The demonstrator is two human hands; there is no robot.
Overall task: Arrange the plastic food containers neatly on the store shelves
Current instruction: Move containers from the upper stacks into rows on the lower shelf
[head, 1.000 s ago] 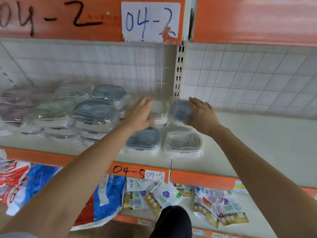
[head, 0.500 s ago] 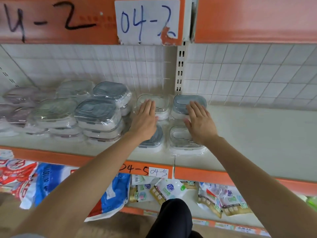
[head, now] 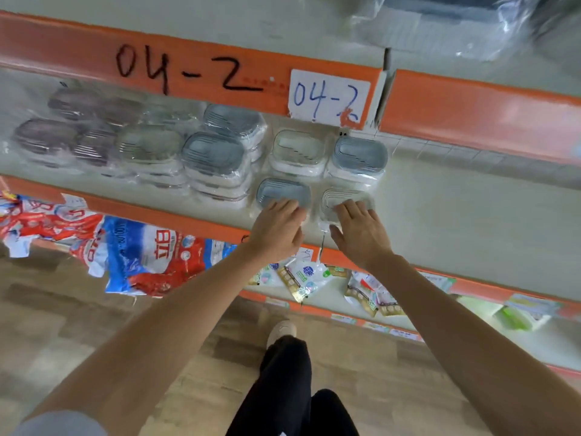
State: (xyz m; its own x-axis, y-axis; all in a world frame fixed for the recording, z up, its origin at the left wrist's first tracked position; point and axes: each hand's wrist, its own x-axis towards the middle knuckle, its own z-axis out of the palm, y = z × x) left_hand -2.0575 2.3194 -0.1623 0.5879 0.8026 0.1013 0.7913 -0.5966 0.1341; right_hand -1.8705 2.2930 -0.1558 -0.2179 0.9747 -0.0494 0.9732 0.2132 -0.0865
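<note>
Front containers: blue-lidded container and clear-lidded container sit side by side at the shelf front edge.
Left hand: fingers straight, resting on blue lid.
Right hand: fingers spread flat on clear lid.
Handling: probably light, rigid; film wrap likely slippery. Take hold at side walls.

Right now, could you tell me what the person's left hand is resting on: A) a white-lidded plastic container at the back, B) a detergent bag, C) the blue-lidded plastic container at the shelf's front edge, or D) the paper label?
C: the left hand lies with straight fingers on the front blue-lidded plastic container.
</note>
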